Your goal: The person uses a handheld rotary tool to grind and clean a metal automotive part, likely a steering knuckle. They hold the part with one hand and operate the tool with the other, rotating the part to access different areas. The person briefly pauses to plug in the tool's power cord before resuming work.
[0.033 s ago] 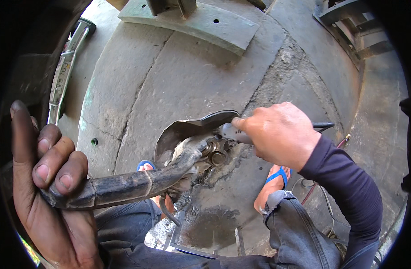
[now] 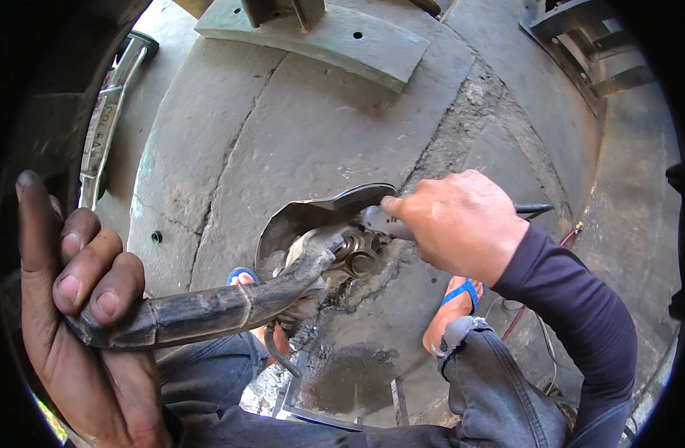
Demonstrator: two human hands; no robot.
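Cracked concrete floor (image 2: 305, 127) fills scene, curved steel plate (image 2: 320, 41) up top. Bent black tube (image 2: 200, 315), ridged, wrapped-looking: left hand (image 2: 59, 351) curls three fingers round its end, forefinger raised. Thin dented sheet (image 2: 283, 224) next; right hand (image 2: 462, 220) closed on smooth grey tool (image 2: 383, 222), right beside worn, round-bossed metal joint (image 2: 361, 261). Loose left hold could let tube twist; tool slip could scrape knuckles against joint.
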